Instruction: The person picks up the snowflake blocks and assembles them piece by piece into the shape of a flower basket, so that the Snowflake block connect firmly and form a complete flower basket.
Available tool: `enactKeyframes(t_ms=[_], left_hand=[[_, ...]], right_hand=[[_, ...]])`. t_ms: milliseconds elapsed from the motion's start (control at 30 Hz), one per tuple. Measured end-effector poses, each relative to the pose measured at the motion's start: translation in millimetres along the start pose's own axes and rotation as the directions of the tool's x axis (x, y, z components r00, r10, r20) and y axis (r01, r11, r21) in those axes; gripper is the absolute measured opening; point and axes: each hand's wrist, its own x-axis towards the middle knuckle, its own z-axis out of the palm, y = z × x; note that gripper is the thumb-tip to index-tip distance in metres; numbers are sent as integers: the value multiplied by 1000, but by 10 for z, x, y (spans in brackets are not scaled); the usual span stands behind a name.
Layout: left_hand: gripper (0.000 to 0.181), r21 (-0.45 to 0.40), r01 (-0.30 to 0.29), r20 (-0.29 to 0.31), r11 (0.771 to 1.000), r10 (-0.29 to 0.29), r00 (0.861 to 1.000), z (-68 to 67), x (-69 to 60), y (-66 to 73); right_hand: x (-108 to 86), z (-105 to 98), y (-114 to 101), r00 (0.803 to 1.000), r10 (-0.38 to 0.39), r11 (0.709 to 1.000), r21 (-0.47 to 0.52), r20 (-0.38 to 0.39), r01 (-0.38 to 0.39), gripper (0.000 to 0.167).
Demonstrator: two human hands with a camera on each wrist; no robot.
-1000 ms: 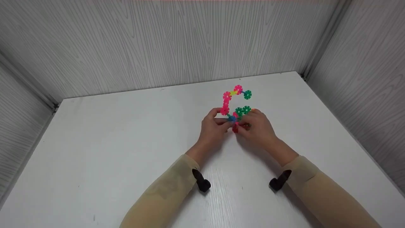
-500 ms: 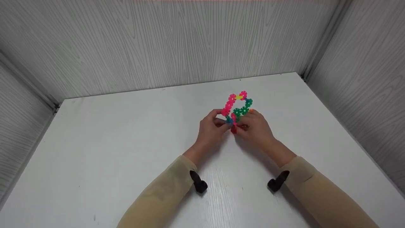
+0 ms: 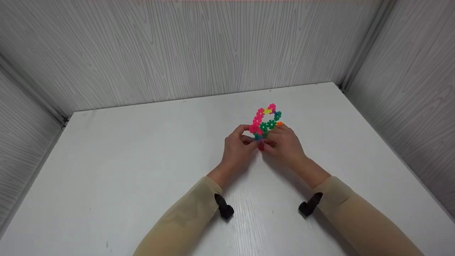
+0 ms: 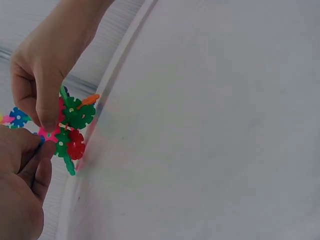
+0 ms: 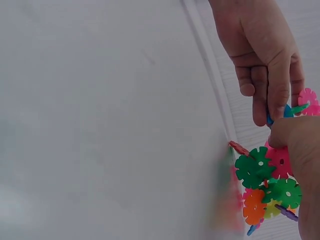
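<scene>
Both hands hold one chain of interlocking plastic snowflake discs, bent into a loop, above the white table. My left hand pinches a blue disc at the loop's near end between thumb and fingers. Beside it, my right hand pinches the joined pink disc. A cluster hangs by the right hand: green discs, an orange disc and a red disc. Pink, yellow and green discs form the far side. The fingers hide part of the joint between blue and pink.
The white table spreads around the hands. Grey wood-grain panels stand behind it and at both sides. A black strap mount sits on each sleeved wrist.
The loop's far end has swung nearer and lower, and its green end disc now lies close to the other green discs. Both hands have shifted slightly left and toward me, still holding.
</scene>
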Motion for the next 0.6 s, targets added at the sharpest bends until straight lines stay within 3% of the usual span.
enactKeyframes(t_ms=[267, 600], left_hand=[[41, -21, 22, 27, 1000, -21, 999, -38, -2, 22], [39, -17, 25, 52, 1000, -25, 998, -71, 13, 2]], right_hand=[[13, 33, 0, 997, -77, 996, 37, -24, 77, 20], [23, 50, -24, 998, -68, 996, 49, -7, 68, 20]])
